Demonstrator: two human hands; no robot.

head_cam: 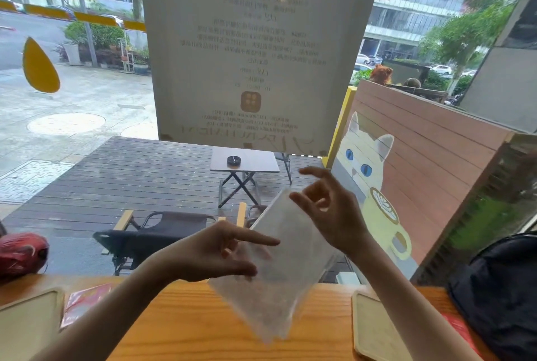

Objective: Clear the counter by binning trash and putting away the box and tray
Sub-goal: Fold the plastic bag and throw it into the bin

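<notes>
A thin translucent white wrapper (283,279) hangs in the air above the wooden counter (186,328), tilted, its lower corner pointing down. My left hand (216,250) pinches its left edge between thumb and fingers. My right hand (328,209) holds the wrapper's upper right edge, fingers curled and spread. A pale wooden tray (377,331) lies on the counter at the right. Another pale tray (27,325) lies at the far left, with a flat red packet (84,302) beside it.
A dark backpack (499,296) rests on the counter's right end. A red helmet (21,253) sits at the left end. Directly behind the counter is a window with a large paper poster (255,49); outside are a deck, a folding table and chairs.
</notes>
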